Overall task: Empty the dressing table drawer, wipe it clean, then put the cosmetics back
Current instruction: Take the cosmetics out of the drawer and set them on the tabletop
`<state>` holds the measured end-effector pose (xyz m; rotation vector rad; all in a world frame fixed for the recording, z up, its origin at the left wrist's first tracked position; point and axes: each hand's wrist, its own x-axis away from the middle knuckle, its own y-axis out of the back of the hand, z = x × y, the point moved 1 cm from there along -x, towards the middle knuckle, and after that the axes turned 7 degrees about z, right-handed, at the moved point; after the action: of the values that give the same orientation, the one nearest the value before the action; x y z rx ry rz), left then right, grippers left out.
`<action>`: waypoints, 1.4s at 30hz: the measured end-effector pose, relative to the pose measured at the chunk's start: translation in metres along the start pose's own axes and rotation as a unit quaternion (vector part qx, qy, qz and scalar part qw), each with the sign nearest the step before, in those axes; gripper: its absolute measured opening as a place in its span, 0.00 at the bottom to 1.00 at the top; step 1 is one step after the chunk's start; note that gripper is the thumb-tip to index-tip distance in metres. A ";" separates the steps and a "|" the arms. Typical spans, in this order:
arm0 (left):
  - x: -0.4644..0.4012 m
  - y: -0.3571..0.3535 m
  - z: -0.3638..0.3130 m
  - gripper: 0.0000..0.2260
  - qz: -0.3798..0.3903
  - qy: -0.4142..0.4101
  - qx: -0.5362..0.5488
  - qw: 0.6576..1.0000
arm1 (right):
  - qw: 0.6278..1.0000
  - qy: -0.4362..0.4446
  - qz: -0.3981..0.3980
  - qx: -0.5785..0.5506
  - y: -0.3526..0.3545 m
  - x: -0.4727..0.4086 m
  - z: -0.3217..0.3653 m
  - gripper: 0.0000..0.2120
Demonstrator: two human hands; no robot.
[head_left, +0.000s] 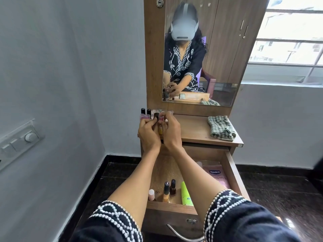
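The wooden drawer point(232, 172) stands pulled open below the dressing table top point(194, 130). Inside it lie a foundation bottle point(166, 192), a dark nail polish point(172, 186), a small pink-capped bottle point(151, 194), a lime green tube point(186, 193) and a pink Vaseline pack point(218, 175). Several small cosmetic bottles point(146, 114) stand at the top's back left corner. My left hand point(148, 131) and right hand point(172, 130) are together there, fingers curled round small bottles, a yellow one point(160, 131) between them.
A checked cloth point(221, 128) lies crumpled on the right of the table top. The mirror point(201, 58) rises behind it. A grey wall with a switch panel point(19, 142) is at left, a window point(288, 37) at right. The drawer handle point(181, 234) juts toward me.
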<state>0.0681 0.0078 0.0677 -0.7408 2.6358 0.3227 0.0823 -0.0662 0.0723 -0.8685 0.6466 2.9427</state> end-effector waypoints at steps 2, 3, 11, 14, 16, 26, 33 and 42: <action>0.000 -0.001 0.004 0.07 0.005 -0.004 -0.011 1.000 | 1.000 0.008 -0.006 0.027 -0.002 -0.001 -0.005 0.10; 0.000 -0.002 0.005 0.07 0.003 -0.003 -0.004 1.000 | 0.999 0.010 -0.005 0.042 -0.003 -0.002 -0.007 0.11; 0.011 -0.004 0.001 0.06 -0.035 0.055 0.148 0.987 | 0.997 0.013 0.015 0.068 -0.012 0.009 -0.016 0.16; 0.010 -0.005 0.005 0.06 -0.034 0.041 0.057 0.997 | 0.998 -0.001 0.026 0.048 -0.012 0.008 -0.016 0.17; 0.009 -0.004 0.007 0.06 -0.029 0.032 0.020 0.999 | 0.998 0.007 0.020 0.060 -0.011 0.009 -0.016 0.19; 0.008 -0.002 0.007 0.06 -0.035 0.018 -0.008 0.999 | 0.999 -0.010 0.024 0.027 -0.012 0.014 -0.017 0.21; 0.014 -0.001 0.005 0.08 -0.036 -0.023 -0.079 0.996 | 1.000 -0.011 -0.005 0.017 -0.005 0.022 -0.008 0.24; 0.051 0.042 -0.039 0.10 -0.086 -0.157 -0.034 0.983 | 0.988 0.007 -0.077 -0.133 0.042 0.050 0.027 0.26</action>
<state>-0.0066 0.0077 0.0864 -0.8566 2.2575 0.4439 0.0212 -0.0996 0.0834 -0.9112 0.1779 2.9230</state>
